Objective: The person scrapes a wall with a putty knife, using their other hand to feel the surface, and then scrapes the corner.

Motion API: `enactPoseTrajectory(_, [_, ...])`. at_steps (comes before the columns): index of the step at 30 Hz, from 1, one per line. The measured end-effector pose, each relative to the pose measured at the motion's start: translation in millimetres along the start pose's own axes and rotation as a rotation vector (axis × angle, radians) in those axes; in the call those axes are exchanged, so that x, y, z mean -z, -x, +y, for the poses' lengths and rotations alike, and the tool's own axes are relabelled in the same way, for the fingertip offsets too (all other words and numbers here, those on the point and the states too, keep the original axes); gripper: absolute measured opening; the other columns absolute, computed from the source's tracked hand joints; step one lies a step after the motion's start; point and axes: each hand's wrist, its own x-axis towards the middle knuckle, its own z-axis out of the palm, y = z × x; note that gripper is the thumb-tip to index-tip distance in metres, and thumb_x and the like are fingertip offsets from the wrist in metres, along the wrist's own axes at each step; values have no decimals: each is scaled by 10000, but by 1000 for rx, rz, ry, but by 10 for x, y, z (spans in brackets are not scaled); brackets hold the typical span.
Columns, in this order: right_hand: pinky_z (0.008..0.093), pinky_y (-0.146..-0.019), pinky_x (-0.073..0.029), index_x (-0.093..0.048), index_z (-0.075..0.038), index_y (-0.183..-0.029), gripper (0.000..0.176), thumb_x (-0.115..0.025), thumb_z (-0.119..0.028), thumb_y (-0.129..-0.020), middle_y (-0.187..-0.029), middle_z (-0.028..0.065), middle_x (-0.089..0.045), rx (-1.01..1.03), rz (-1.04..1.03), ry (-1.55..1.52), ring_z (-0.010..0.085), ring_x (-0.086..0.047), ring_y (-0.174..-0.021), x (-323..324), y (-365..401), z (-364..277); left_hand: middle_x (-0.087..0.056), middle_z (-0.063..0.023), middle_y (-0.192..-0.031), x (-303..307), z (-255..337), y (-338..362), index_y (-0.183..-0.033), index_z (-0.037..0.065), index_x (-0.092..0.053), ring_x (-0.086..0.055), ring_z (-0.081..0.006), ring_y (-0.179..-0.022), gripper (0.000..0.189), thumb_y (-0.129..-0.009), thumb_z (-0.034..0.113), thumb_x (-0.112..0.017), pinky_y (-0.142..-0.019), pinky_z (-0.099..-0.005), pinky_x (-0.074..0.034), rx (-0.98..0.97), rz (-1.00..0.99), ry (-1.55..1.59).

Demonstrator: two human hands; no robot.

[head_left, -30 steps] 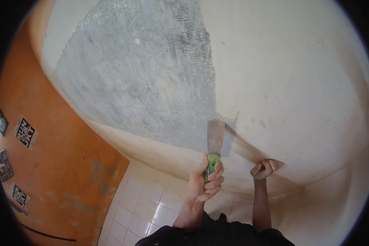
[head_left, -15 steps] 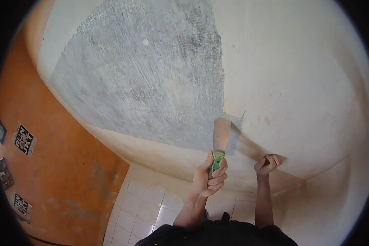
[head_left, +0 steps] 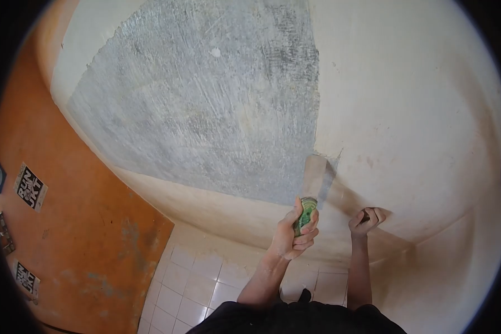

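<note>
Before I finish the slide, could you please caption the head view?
Left hand holding a green-handled scraper over a grey patch on the pale wall, right hand curled nearby.

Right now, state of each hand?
Left hand: closed around the green handle of the scraper.
Right hand: fingers curled shut; can't tell whether anything is inside.

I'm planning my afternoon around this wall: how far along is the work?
The large grey patch looks already worked. In progress: the left hand holds a scraper over the patch's lower right corner. Pale wall remains beside and below the patch; how much of it still needs work, I can't tell.
</note>
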Motion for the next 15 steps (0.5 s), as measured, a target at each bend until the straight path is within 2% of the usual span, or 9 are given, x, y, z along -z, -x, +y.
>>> enactPoseTrajectory(3, [384,-739,-382,-475,-37,-989,217,-491,-243,-924,-946,118,-444,36,29,61,258,-424,-854,6,-24,17,-360,24,-582,-9,12,-32,-847,26,-481,-230,-39,-364,545,-979,513,-275,-281,-174,-166,54,5,11])
enactPoseTrajectory(7, [386,-734,-383,-480,-37,-983,219,-488,-248,-925,-946,114,-440,47,33,65,258,-427,-845,5,5,12,-358,25,-577,-348,169,-224,-840,31,-486,-237,-39,-369,548,-977,518,-274,-285,-178,-184,-46,-43,-107])
enactPoseTrajectory(9, [388,-730,-383,-485,-44,-979,216,-491,-253,-922,-948,106,-437,28,39,55,256,-429,-840,-9,-13,15,-358,24,-576,-333,153,-235,-838,33,-487,-242,-40,-371,547,-976,518,-276,-287,-180,-193,-71,-64,-153])
enactPoseTrajectory(11, [390,-728,-383,-485,-48,-980,215,-492,-254,-921,-948,103,-437,55,40,64,254,-430,-839,-1,-6,64,-358,19,-576,-69,50,-122,-845,29,-486,-248,-44,-374,544,-974,519,-285,-292,-185,-200,-21,-58,-39])
enactPoseTrajectory(15, [391,-736,-378,-485,-60,-973,210,-501,-261,-915,-949,94,-437,54,36,63,248,-427,-842,-16,51,91,-369,11,-581,-17,-66,-66,-851,32,-480,-257,-51,-376,542,-971,524,-286,-299,-185,-203,59,-101,155])
